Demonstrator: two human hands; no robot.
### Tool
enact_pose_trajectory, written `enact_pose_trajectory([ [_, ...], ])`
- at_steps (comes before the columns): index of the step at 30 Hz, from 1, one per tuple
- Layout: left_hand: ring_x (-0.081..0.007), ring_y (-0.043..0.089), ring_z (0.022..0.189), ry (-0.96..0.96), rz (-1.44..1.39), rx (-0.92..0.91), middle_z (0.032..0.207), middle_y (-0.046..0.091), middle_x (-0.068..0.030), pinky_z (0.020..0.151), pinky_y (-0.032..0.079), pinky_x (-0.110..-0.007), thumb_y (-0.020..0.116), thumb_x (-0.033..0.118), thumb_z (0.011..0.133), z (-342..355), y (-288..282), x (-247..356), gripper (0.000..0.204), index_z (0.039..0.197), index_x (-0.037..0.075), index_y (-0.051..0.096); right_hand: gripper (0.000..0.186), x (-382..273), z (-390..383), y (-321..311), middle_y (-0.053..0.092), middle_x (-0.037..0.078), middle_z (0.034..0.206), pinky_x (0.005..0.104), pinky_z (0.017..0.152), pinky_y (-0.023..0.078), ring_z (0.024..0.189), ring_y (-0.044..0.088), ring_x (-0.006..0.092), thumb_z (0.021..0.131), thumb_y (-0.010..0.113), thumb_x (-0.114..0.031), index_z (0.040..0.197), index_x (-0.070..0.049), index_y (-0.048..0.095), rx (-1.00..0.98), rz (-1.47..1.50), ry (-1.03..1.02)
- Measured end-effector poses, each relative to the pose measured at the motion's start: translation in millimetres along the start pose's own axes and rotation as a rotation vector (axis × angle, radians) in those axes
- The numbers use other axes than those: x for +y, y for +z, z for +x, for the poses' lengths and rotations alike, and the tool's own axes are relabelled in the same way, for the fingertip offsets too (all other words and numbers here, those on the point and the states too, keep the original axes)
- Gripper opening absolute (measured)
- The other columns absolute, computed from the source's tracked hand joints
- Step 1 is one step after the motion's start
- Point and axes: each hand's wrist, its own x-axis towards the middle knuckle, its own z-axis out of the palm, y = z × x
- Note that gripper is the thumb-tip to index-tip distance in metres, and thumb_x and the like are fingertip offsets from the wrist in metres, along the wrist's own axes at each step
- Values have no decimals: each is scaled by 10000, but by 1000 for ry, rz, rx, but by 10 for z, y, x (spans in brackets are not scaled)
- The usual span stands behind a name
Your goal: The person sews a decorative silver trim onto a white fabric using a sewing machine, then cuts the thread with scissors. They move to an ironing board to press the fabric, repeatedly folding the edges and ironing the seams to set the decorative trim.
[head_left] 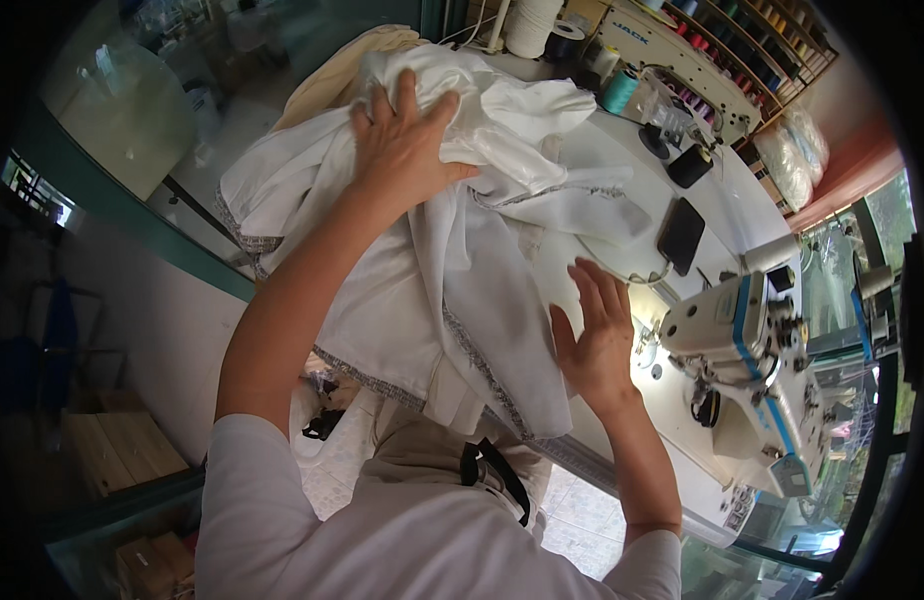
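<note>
A large white garment (382,300) with dark speckled edging lies bunched over the sewing table, its lower part hanging past the front edge. My left hand (402,145) rests on the upper heap of the cloth, fingers spread. My right hand (600,335) is beside the garment's right edge, fingers apart and nothing in them. Just right of that hand stands a white sewing machine (727,340) with a blue stripe, its lamp lighting the needle area. Part of the garment beneath my left hand is hidden.
A dark phone (681,236) with a cable lies on the table (727,225). Farther back are a black thread spool (690,166), a teal thread cone (619,90) and a second sewing machine (672,60). A thread rack (752,45) stands behind. Beige cloth (332,75) lies behind the garment.
</note>
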Motion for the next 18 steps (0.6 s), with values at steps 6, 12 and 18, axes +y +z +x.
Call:
enact_pose_trajectory([
  [6, -370, 702, 911, 24, -295, -215, 1011, 673, -190, 786, 558, -469, 648, 66, 827, 295, -89, -145, 197, 1021, 38, 631, 881, -163, 1016, 448, 519, 243, 1440, 543, 1166, 283, 1415, 392, 410, 785, 828, -398, 1441, 46, 443, -133, -91, 79],
  [12, -425, 676, 849, -379, -698, 106, 850, 659, -233, 728, 526, -413, 745, 97, 749, 195, -1788, -175, 308, 1010, -3, 615, 873, -949, 1170, -197, 568, 261, 1306, 575, 1167, 263, 1341, 422, 455, 663, 902, -345, 1325, 68, 509, -226, 92, -54],
  [18, -262, 590, 1060, -865, -846, 442, 1217, 546, -175, 909, 488, -372, 645, 43, 844, -1276, -3748, -495, 438, 1255, -9, 505, 441, -1923, 1586, -1325, 629, 202, 1093, 483, 970, 477, 1003, 620, 380, 832, 770, -297, 1109, 19, 635, -245, 1085, -136],
])
